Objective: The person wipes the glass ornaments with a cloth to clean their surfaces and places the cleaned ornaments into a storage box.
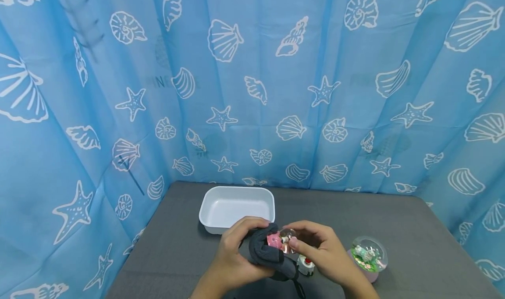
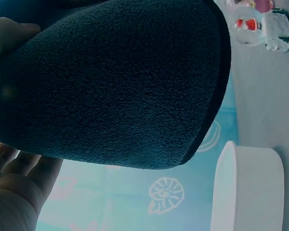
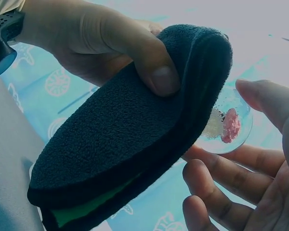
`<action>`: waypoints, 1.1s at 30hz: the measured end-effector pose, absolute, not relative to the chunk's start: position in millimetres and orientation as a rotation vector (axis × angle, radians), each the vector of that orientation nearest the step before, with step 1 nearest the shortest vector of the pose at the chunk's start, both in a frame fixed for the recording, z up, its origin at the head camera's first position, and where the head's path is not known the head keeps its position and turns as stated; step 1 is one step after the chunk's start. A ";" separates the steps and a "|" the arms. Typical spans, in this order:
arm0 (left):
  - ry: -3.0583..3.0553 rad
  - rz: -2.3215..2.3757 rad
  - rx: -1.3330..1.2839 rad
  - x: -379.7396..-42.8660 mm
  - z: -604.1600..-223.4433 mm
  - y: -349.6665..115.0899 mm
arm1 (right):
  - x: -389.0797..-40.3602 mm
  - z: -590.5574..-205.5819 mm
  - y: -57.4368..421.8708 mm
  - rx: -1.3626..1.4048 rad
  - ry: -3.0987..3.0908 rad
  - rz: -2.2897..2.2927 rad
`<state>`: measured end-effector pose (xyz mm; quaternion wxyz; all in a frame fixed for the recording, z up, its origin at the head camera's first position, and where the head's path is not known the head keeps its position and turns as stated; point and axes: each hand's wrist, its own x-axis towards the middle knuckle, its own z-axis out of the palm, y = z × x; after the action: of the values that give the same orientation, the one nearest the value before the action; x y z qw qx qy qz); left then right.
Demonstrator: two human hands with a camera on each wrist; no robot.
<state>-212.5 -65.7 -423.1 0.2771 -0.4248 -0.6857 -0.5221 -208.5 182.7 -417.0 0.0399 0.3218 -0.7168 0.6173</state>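
Observation:
My left hand (image 1: 240,250) grips a folded dark grey cloth (image 1: 266,250), thumb on one side and fingers on the other. From the cloth's fold pokes a small snow globe (image 1: 281,240) with a pink base and a clear dome. Around that dome curl the thumb and fingers of my right hand (image 1: 321,248). In the right wrist view the dome (image 3: 230,126) shows something pink inside, and the cloth (image 3: 115,130) hides the base. Beneath the hands, a small white-based snow globe (image 1: 305,266) with a red detail stands on the table, partly covered.
A white rectangular tray (image 1: 213,229) stands behind my hands, left of centre. Right of my right forearm is a larger snow globe (image 1: 368,255) with a pink base and green scenery. The grey table (image 1: 335,207) meets a blue shell-print curtain (image 1: 252,93) at the back.

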 end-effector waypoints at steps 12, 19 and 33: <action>-1.871 -1.402 -1.125 -211.1 -423.3 -65.6 | -207.0 -414.0 185.5 0.954 -2.203 1.844; -1.860 -1.389 -1.122 -211.9 -422.4 -65.0 | -204.6 -412.7 185.9 0.921 -2.193 1.794; -1.827 -1.363 -1.113 -214.1 -423.4 -64.7 | -203.1 -413.4 185.1 0.892 -2.130 1.720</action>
<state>-214.1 -64.7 -423.4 0.2978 -0.4187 -0.6876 -0.5131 -203.1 185.1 -413.4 0.1308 0.3071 -0.7334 0.5922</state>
